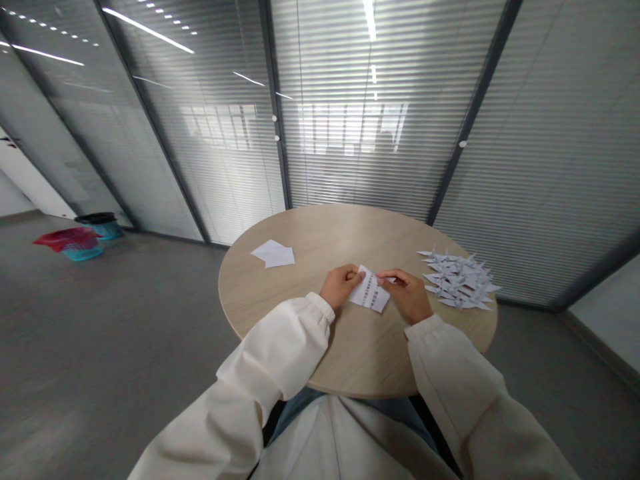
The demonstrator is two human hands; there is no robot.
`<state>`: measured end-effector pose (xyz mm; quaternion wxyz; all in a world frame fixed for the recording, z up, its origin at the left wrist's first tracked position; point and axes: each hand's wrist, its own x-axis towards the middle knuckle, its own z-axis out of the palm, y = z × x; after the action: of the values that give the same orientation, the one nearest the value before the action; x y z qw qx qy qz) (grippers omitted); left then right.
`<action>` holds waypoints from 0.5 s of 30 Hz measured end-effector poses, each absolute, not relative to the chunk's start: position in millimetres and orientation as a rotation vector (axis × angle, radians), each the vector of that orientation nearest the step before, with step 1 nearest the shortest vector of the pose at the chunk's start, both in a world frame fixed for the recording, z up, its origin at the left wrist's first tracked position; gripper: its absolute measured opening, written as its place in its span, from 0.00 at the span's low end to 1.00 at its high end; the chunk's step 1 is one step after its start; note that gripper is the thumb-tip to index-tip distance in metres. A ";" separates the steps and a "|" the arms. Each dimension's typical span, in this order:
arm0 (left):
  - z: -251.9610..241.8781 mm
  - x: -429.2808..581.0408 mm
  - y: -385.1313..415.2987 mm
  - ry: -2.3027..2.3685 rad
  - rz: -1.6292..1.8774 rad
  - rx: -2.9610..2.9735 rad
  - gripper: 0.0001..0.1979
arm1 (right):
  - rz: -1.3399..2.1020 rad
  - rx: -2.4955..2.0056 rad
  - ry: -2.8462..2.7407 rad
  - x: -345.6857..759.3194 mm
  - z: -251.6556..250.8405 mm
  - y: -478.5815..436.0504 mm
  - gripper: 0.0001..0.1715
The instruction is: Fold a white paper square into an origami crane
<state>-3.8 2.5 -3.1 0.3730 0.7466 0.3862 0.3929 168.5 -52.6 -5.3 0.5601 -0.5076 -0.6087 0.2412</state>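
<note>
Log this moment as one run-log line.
left hand: pinches printed white paper sheet | right hand: pinches same sheet | beside: white paper origami cranes

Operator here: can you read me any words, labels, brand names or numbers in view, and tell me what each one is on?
The printed paper between the left hand and the right hand has dark lines of text, too small and blurred to read. No other readable text shows in this view.

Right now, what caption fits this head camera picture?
Left hand and right hand hold printed paper beside paper cranes.
</note>
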 end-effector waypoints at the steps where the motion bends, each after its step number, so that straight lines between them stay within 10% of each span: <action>1: -3.0 -3.6 2.5 0.987 1.006 1.896 0.18 | 0.560 -1.206 -1.436 168.3 -5.8 -52.6 0.13; 15: 8.2 3.4 -10.0 0.646 0.922 1.128 0.18 | 0.483 -1.223 -1.243 169.8 0.9 -57.6 0.14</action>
<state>3.4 -10.0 8.2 0.6990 0.5061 0.2899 0.4138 169.8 -57.6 0.9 0.6180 -0.5315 -0.5399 0.2100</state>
